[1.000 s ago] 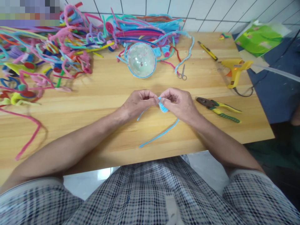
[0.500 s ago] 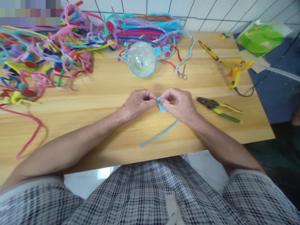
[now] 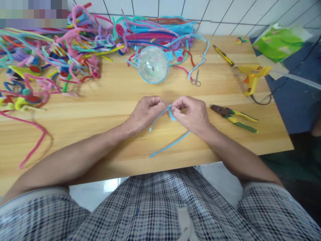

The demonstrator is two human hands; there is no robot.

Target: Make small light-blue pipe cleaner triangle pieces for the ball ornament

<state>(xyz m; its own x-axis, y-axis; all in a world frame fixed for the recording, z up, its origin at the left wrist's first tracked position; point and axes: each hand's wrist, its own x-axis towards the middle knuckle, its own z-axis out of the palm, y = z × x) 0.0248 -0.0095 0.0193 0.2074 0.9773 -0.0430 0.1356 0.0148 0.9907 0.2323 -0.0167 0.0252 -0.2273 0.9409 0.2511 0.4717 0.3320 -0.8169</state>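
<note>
My right hand (image 3: 192, 112) pinches a small coiled piece of blue pipe cleaner (image 3: 172, 113) between thumb and fingers. Close beside it on the left is my left hand (image 3: 150, 112), its fingers closed on the blue strand that runs from the coil. The strand's loose end (image 3: 150, 128) hangs below the left hand. A separate-looking length of blue pipe cleaner (image 3: 169, 146) lies lower on the wooden table and passes toward the right hand; whether it joins the coil is hidden.
Beyond the hands sits a clear dome (image 3: 153, 65), with small scissors (image 3: 196, 80) to its right. Pliers (image 3: 233, 117), a yellow glue gun (image 3: 253, 77) and a cutter (image 3: 223, 55) lie on the right. Colourful pipe cleaners (image 3: 72, 50) pile up at the back left.
My left hand has shifted slightly left and down from the coil, and a strand with a hanging loose end now shows between the hands.
</note>
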